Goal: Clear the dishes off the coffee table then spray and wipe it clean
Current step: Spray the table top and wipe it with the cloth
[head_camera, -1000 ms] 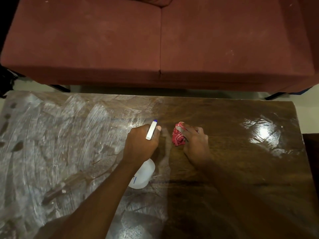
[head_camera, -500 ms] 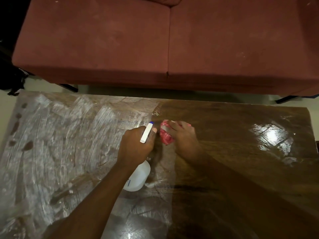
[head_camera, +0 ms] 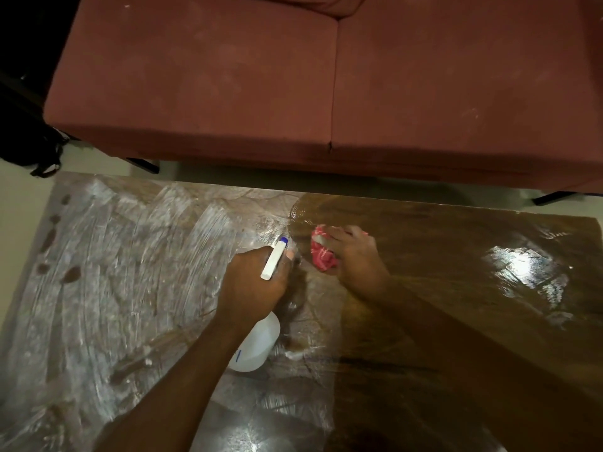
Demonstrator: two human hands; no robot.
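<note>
A red sofa (head_camera: 326,86) fills the far side of the room, and in front of it lies our counter (head_camera: 456,288), its wooden top split in two: the left half is hazy with white smeared streaks, the right half dark and glossy with a bright glare patch near the far right. No dishes show anywhere on it, so we judge the clearing step done and the wiping under way.

Our left hand (head_camera: 254,282) is wrapped shut around the neck of the white spray bottle (head_camera: 256,347), whose blue-tipped nozzle points toward the far edge; the bottle body hangs below the wrist, just above the counter near its middle. Our right hand (head_camera: 355,256) lies pressed flat, fingers together, on a bunched red cloth (head_camera: 321,256), pinning it against the surface right at the border between hazy and clean wood.

Compared with a second ago, the cloth and the right hand have slid farther toward the sofa side and slightly leftward relative to the bottle, and a curved clean arc now shows beyond the cloth. The spraying hand has barely shifted its hold. We read this as the wipe advancing leftward into the streaked area, with most of the left half left to clear.
</note>
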